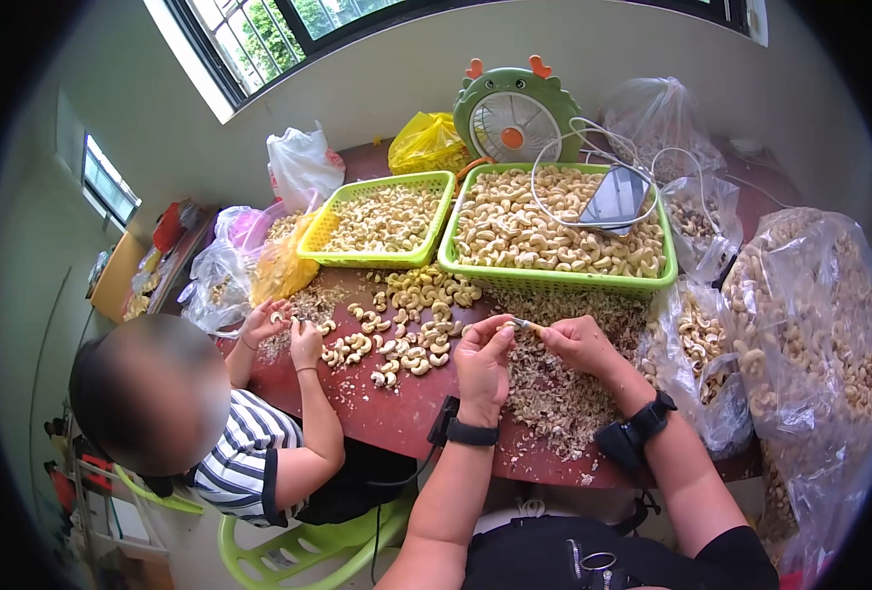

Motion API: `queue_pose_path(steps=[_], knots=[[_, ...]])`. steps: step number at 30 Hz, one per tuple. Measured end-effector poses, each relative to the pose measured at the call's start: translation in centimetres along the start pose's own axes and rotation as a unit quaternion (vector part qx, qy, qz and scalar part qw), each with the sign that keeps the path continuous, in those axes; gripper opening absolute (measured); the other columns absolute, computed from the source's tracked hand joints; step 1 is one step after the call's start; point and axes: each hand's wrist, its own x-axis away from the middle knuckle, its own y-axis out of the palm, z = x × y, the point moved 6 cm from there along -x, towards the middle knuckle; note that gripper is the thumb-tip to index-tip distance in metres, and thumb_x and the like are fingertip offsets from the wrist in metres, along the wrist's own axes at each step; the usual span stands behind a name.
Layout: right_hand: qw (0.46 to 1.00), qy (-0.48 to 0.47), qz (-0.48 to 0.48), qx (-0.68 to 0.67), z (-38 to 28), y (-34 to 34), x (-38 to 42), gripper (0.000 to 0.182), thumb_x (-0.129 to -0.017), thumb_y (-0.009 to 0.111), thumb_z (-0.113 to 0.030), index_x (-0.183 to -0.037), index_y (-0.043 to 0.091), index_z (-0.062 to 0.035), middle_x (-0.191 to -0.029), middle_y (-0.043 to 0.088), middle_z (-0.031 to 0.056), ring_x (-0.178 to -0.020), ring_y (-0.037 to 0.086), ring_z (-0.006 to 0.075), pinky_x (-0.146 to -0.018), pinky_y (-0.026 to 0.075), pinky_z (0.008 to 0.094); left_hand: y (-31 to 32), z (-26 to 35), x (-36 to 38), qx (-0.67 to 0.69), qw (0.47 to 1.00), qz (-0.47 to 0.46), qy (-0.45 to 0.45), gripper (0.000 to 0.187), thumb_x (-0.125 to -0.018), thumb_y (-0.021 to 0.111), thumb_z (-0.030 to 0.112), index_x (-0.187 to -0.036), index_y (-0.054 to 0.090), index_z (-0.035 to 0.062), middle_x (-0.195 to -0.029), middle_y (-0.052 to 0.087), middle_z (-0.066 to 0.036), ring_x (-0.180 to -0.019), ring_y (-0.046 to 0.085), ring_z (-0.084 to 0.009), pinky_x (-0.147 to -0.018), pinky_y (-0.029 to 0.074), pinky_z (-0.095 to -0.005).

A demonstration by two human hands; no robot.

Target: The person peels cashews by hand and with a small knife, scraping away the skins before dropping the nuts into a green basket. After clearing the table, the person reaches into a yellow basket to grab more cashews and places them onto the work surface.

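My left hand (483,366) pinches a cashew nut (509,324) between thumb and fingertips, mostly hidden by them. My right hand (583,346) is closed on a small knife (526,324), whose short blade points left and meets the nut. Both hands are above the red table (397,411), over a heap of brown skin flakes (556,408). Loose cashew nuts (416,346) lie left of my left hand. Beyond the hands stands a large green basket (554,273) full of cashews.
A smaller green basket (367,261) of cashews, a green fan (515,108) and a phone (615,197) with a white cable are at the back. Bulging clear bags of nuts (810,324) crowd the right side. At left, a co-worker's hands (303,344) handle nuts.
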Motion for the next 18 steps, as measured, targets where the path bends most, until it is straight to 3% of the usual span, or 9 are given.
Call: queue_pose_path(steps=[5,12,18], knots=[[1.000,-0.017,0.006,0.022,0.6,-0.2,-0.2,0.039,-0.081,0.052,-0.029,-0.055,0.050,0.0002,-0.045,0.042,-0.0004,-0.045,0.036,0.0053,-0.040,0.030,0.0248,1.1,1.0,0.7,0.014,0.999,0.038,-0.005,0.020,-0.080,0.052,-0.001,-0.100,0.053,-0.0005,-0.090,0.059,-0.008,-0.077,0.058,-0.0144,-0.066,0.050,-0.0243],[0.997,-0.039,0.001,0.064,-0.3,-0.2,-0.1,0.040,-0.081,0.052,-0.029,-0.054,0.048,0.0003,-0.044,0.040,0.0003,-0.044,0.036,0.0057,-0.039,0.030,0.0253,0.5,1.2,0.1,-0.012,0.999,-0.012,0.040,0.022,-0.083,0.050,0.002,-0.104,0.052,-0.0002,-0.096,0.058,-0.010,-0.075,0.059,-0.0150,-0.064,0.050,-0.0242],[0.997,-0.041,0.003,0.058,-0.3,-0.3,0.1,0.039,-0.081,0.052,-0.028,-0.055,0.048,0.0004,-0.044,0.039,0.0014,-0.044,0.035,0.0063,-0.039,0.030,0.0259,1.0,1.4,0.5,0.038,0.999,-0.013,0.021,0.023,-0.083,0.050,0.003,-0.106,0.051,-0.0007,-0.093,0.058,-0.009,-0.072,0.058,-0.0134,-0.064,0.050,-0.0246]])
